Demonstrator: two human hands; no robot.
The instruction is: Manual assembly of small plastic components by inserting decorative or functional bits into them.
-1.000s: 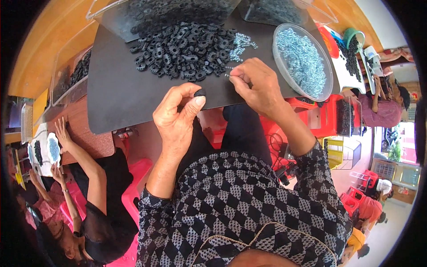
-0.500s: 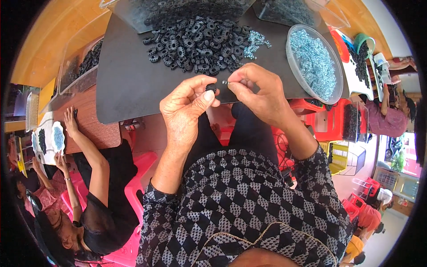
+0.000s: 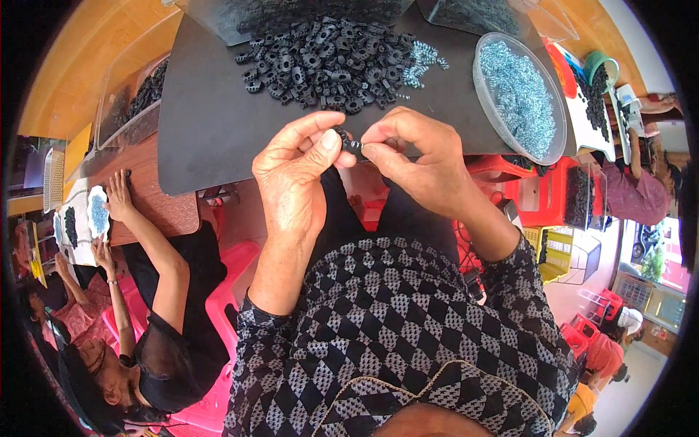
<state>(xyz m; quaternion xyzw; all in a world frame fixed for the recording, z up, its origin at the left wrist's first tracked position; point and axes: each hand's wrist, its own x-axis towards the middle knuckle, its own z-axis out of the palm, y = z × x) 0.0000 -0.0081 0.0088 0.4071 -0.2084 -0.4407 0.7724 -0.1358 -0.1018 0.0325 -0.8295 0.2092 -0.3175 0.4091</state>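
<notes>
My left hand (image 3: 297, 167) pinches a small black plastic part (image 3: 341, 136) between thumb and fingers, partly hidden by them. From the other side, my right hand (image 3: 415, 153) holds a small metal coil spring (image 3: 356, 144) in a thumb-and-finger pinch. The spring's free end is at the black part; whether it sits inside it I cannot tell. Both hands are over the near edge of the dark table (image 3: 211, 109). Beyond them lies a heap of similar black plastic parts (image 3: 320, 62), with a little pile of loose springs (image 3: 422, 62) at its right side.
A round clear tub of bluish springs (image 3: 518, 98) stands to the right. Clear bins (image 3: 480, 16) line the table's back. On the left, a co-worker's hand (image 3: 121, 195) rests on a brown table (image 3: 171, 207). Red plastic stools (image 3: 546, 193) stand at the right.
My right hand has moved slightly left, bringing the spring from a small gap up to the black part. The left hand still grips that part.
</notes>
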